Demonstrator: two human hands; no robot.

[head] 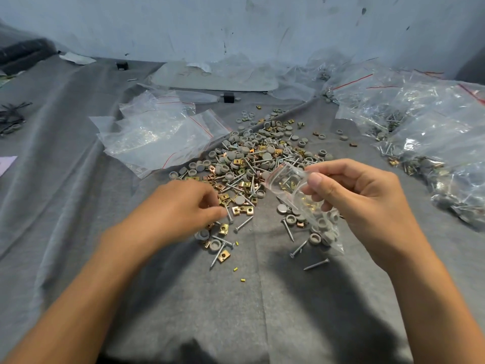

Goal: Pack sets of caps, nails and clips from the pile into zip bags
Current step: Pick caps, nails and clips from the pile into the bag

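Fingers (pixel 316 179) of the right hand (pixel 367 203) pinch a part-filled zip bag (pixel 301 203); the left hand (pixel 181 208) pinches a nail (pixel 228 215) at the pile (pixel 252 158), empty bags (pixel 157 137) beyond.

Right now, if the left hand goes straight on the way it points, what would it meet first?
The left hand would likely meet the nail by its fingertips first, then the clips; depth is unclear.

Work surface: wrinkled grey cloth (pixel 249 298), covering the whole table. Rear: pale blue wall (pixel 262 22), scuffed and marked. Two small black blocks (pixel 122 65) (pixel 228 97) stand on the cloth, well apart. A flat grey panel (pixel 210 80) lies between them. Left edge: a dark roll (pixel 23 52), a white scrap (pixel 77 59) and a pale purple sheet (pixel 6 164).
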